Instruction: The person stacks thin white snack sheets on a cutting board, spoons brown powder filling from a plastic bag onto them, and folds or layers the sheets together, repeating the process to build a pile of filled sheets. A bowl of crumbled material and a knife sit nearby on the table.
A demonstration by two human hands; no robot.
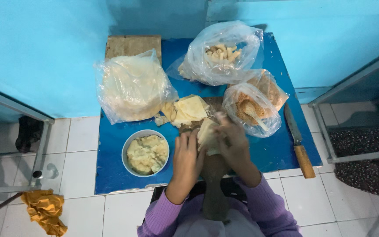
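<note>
Glossy clear plastic bags [219, 57], wooden-handled knife [304, 160], smooth matt blue tabletop [277, 149].

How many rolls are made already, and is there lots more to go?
Done: a handful of finished rolls sit in the far clear bag. In hand: the left hand and right hand fold one pale wrapper. Left: the bowl of yellow filling looks nearly full, and the bagged stack of wrappers is thick, so probably plenty remains.
</note>
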